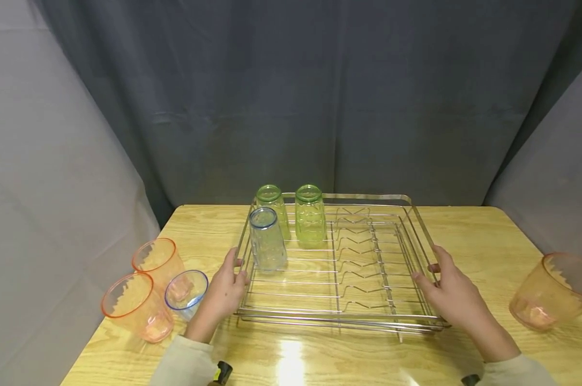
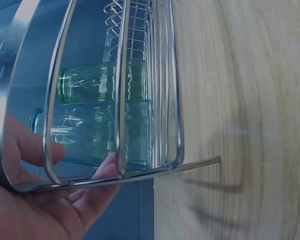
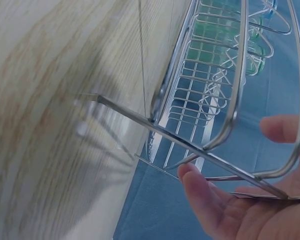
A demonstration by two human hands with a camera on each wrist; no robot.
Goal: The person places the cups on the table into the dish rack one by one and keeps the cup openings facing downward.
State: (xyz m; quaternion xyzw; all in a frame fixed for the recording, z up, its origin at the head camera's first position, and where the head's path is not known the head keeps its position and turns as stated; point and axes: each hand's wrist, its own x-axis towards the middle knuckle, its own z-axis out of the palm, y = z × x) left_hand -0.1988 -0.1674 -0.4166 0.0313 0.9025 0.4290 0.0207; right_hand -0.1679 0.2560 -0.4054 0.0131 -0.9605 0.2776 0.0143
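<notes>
A metal wire dish rack (image 1: 368, 197) spans the middle of the wooden table, between both hands. My left hand (image 1: 223, 289) grips its left side; the left wrist view shows thumb and fingers about the side wires. On the opposite side my right hand (image 1: 452, 295) holds the rack, its thumb over the top and its fingers (image 3: 195, 185) under the wires. Inside, at the left, a clear blue glass (image 1: 269, 244) stands upside down. Two green glasses (image 1: 311, 220) are behind it, also upside down. Whether the rack's feet touch the table is unclear.
Left of the rack stand two orange cups (image 1: 139, 311) and a blue-rimmed clear cup (image 1: 186, 300), close to the left forearm. Another orange cup (image 1: 546, 295) is at the far right. Dark curtain (image 1: 291, 107) hangs behind the table (image 1: 493, 236), pale cloth at both sides.
</notes>
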